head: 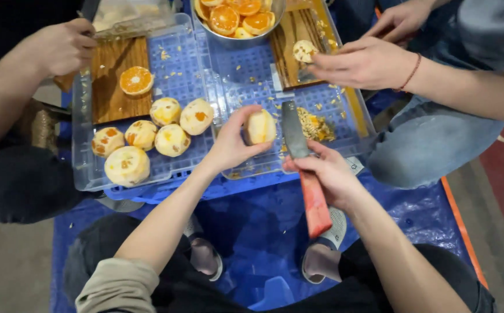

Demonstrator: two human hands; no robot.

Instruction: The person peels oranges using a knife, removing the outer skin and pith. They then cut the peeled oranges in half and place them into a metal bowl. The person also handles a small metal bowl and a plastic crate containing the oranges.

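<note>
Peeled orange, pale and round, gripped at the fingertips of the left hand above the right-hand clear plastic tray. Beside it, just to the right, a knife with a broad grey blade and a red handle, clasped firmly in the right hand, blade pointing away from the body and nearly touching the fruit. Under the blade tip, a small heap of peel scraps on the tray. On the left clear tray, six more peeled oranges clustered near a wooden cutting board bearing one orange half. At top centre, a metal bowl filled with cut orange halves. At upper left, another person's hand on the board's edge; at upper right, a second co-worker's hand holding a peeled piece over another wooden board. Beneath everything, blue plastic sheeting.
</note>
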